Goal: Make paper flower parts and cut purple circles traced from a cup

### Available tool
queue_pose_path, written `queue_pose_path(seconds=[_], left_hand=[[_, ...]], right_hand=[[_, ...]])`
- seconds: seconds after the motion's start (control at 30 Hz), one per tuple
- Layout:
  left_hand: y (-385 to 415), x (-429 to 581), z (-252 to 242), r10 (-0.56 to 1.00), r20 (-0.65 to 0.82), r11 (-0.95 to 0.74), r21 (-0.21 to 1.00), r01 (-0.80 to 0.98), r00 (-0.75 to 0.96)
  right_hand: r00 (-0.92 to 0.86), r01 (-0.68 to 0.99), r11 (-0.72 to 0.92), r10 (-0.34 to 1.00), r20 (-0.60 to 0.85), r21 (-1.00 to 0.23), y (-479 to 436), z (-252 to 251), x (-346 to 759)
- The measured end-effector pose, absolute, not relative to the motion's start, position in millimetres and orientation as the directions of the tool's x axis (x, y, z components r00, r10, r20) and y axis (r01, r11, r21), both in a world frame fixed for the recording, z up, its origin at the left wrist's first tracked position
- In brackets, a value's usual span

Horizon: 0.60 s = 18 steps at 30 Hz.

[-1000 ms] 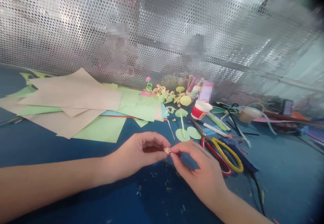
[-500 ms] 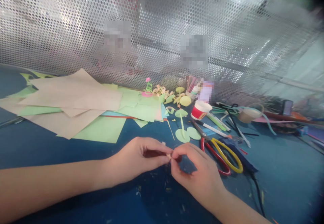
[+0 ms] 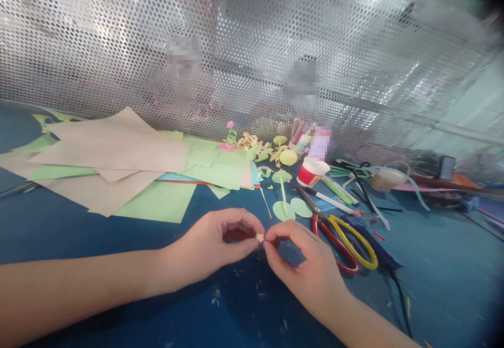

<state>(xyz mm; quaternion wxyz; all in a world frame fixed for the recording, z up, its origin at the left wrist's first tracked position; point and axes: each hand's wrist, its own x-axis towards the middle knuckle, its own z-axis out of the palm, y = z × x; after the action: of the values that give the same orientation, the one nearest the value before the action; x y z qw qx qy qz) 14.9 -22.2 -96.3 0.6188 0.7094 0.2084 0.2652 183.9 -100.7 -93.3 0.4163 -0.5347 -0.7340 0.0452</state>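
A tiny pale peach paper star (image 3: 260, 238) is pinched between my two hands, above the blue table (image 3: 220, 306). My left hand (image 3: 220, 238) holds it from the left, thumb and forefinger closed on it. From the other side, my right hand (image 3: 305, 264) grips its edge with thumb and fingertip. Just beyond the fingers stands a green paper piece (image 3: 283, 193) with a round top, a thin stem and a round base. Scissors (image 3: 334, 238) with red and yellow handles lie right beside my right hand.
Stacked peach and green paper sheets (image 3: 118, 148) cover the back left. A red and white paper cup (image 3: 312, 171) stands behind the scissors, near curled paper pieces (image 3: 252, 142). A dark blue glue-gun-like tool (image 3: 368, 238) with a cable lies at right. Perforated metal panel (image 3: 244, 33) closes the back.
The star has shifted slightly left and up, and shows more clearly between the fingertips. My left fingers arch a little higher. Objects on the table stay put.
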Motion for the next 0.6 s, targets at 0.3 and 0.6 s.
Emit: queue_pose_path(seconds=[0.3,0.6], left_hand=[[-24.4,14.9,-95.1,0.623,0.087,-0.128,0.992,-0.009,0.777],[-22.7,15.3,-95.6,0.587,0.065,-0.086,0.996,-0.018,0.807]], right_hand=[[-0.099,0.769,0.456,0.777,0.621,-0.448,-102.6,-93.5,181.3],[-0.124,0.779,0.491,0.730,0.672,-0.391,-104.3,-93.8,178.9]])
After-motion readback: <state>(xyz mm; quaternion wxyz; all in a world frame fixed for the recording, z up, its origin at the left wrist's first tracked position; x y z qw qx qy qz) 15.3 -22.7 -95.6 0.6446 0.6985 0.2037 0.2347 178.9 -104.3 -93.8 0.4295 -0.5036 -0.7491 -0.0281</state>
